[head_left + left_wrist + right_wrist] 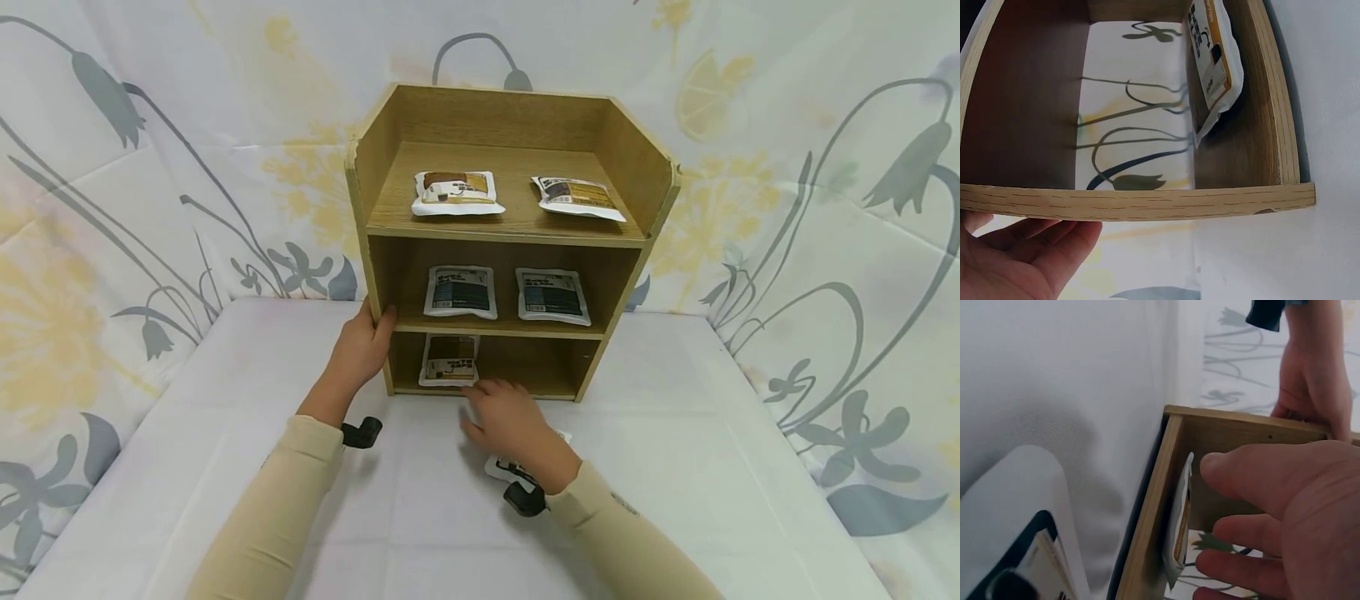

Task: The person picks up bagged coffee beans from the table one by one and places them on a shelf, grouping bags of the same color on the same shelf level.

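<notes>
A small three-tier wooden shelf stands upright on the table. My left hand grips its left side panel, thumb over the front edge and fingers along the outside. Just in front of the bottom tier, my right hand has loosely bent, spread fingers with nothing between them. A white-edged pouch with a brown label lies on the left of that tier, near the right fingertips. In the right wrist view, the thumb overlaps the pouch edge. Another pouch lies on the table, partly hidden under my right wrist.
Two brown-and-yellow pouches, one left and one right, lie on the top tier. The middle tier holds two dark-labelled pouches, left and right. A white cloth covers the table; a flower-patterned curtain hangs behind.
</notes>
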Demonstrator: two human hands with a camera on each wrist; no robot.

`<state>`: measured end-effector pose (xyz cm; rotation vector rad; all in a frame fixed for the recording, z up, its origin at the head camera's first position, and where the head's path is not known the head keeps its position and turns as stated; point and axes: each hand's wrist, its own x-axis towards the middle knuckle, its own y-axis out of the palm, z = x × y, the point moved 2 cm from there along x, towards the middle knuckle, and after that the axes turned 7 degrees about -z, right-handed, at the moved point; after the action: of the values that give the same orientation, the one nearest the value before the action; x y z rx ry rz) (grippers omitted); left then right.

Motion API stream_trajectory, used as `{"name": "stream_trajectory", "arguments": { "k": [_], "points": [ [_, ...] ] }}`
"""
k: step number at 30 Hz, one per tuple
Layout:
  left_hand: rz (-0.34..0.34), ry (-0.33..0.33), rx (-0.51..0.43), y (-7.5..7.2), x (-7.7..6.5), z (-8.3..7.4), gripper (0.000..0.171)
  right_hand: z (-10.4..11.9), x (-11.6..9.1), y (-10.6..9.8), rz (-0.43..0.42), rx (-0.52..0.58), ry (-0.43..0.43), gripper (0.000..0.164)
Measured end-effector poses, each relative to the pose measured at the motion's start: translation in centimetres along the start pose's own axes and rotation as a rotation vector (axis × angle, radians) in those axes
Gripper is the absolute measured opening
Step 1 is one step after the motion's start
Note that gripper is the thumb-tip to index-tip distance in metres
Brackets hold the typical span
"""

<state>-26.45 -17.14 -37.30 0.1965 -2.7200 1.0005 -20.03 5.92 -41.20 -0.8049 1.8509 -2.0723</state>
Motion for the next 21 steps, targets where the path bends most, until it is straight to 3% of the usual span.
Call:
{"name": "stream_trajectory", "arguments": {
  "k": [21],
  "points": [
    [-0.005, 0.001, -0.004, 0.1, 0.0, 0.1, 0.065, -0.4, -3.3, -1.2, 0.135, 0.017, 0.054, 0.069]
  ]
}}
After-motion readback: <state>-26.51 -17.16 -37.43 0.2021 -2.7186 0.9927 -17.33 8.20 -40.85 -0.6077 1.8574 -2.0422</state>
